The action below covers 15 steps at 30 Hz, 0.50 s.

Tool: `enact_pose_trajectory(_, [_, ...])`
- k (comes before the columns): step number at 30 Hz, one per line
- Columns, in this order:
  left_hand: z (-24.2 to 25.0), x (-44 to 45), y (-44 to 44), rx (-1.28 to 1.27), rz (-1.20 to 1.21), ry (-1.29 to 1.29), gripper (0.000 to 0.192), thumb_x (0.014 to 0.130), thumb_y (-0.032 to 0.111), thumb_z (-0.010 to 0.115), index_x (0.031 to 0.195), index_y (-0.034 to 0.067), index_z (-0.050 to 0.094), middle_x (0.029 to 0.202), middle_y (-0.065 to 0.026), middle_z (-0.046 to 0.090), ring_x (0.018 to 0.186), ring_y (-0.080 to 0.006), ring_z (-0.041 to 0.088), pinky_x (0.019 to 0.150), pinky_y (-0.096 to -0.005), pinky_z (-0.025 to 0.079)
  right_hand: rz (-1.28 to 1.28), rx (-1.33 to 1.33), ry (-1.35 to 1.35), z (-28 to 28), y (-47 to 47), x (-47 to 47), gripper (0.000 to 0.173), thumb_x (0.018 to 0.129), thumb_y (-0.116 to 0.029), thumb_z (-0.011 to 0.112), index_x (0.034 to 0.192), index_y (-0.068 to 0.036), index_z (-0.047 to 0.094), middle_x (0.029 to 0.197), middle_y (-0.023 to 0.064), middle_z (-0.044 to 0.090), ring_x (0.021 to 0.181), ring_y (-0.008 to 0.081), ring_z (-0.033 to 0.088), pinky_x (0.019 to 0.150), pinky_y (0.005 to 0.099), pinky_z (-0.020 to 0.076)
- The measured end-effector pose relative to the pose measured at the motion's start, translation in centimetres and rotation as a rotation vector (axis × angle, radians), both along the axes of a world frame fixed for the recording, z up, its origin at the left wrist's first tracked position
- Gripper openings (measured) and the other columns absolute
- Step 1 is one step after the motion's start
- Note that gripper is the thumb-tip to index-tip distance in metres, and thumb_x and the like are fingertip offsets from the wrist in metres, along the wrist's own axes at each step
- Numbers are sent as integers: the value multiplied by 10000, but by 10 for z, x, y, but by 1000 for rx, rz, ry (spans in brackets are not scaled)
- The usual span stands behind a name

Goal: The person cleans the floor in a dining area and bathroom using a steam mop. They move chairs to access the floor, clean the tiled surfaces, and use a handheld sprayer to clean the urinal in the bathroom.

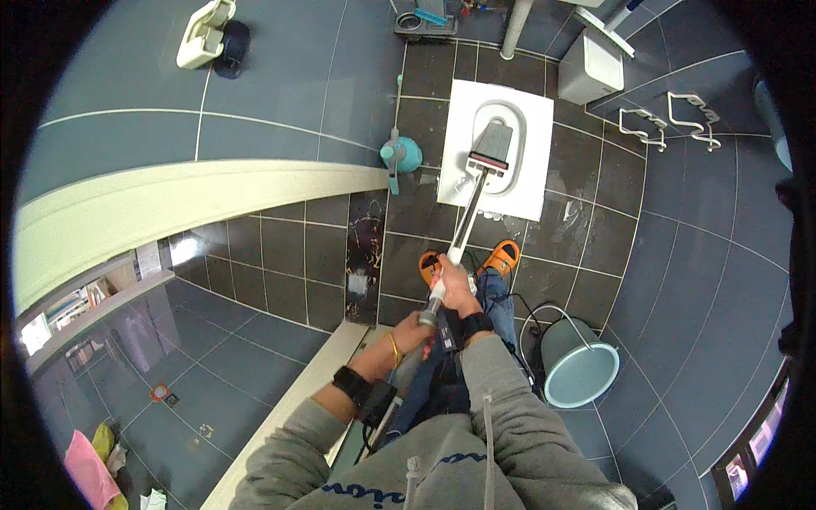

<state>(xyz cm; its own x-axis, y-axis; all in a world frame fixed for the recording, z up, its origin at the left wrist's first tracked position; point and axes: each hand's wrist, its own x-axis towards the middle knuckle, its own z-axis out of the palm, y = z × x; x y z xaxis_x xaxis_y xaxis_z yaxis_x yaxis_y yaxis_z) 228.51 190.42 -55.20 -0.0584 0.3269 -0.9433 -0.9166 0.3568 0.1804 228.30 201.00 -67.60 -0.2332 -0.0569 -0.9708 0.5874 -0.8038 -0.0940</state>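
A long mop handle (467, 220) runs up from the lower middle to a flat grey mop head (494, 145), which lies over the basin of a white squat toilet (533, 156) in the floor. My right hand (454, 280) is closed around the white part of the handle. Lower down, my left hand (411, 333) is closed around the same handle near a grey collar. Both wrists wear black straps with small dark devices. The underside of the mop head is hidden.
A grey-green bucket (581, 376) with a raised handle stands right of my legs. A teal spray bottle (403, 155) is left of the toilet, a white bin (590, 67) at the back right. Wire racks (642, 126) hang on the right wall. A cream door edge (306, 175) juts in from the left.
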Motion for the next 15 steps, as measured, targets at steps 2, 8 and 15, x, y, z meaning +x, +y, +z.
enact_pose_trajectory(2, [1,-3,1,83,34,83,297,726,95,518,951,1,348,623,-90,492,438,-169,497,379,-300,430,-30,-23,105,7,4,-5,247,812,-275,511,724,-62,420,515,39,431,386,164,440,356,300,376])
enact_pose_trajectory(8, [6,-38,16,177,149,161,263,725,108,554,909,32,383,615,-64,488,441,-139,478,386,-263,410,-39,10,176,10,38,-62,275,820,-276,496,715,-38,409,540,34,417,399,158,430,359,297,381])
enact_pose_trajectory(15, [21,-30,19,37,156,6,248,709,79,516,917,37,388,615,-62,489,441,-154,484,390,-276,416,-50,-91,18,-9,28,-40,267,807,-279,519,734,-43,418,534,33,405,398,166,431,357,315,392])
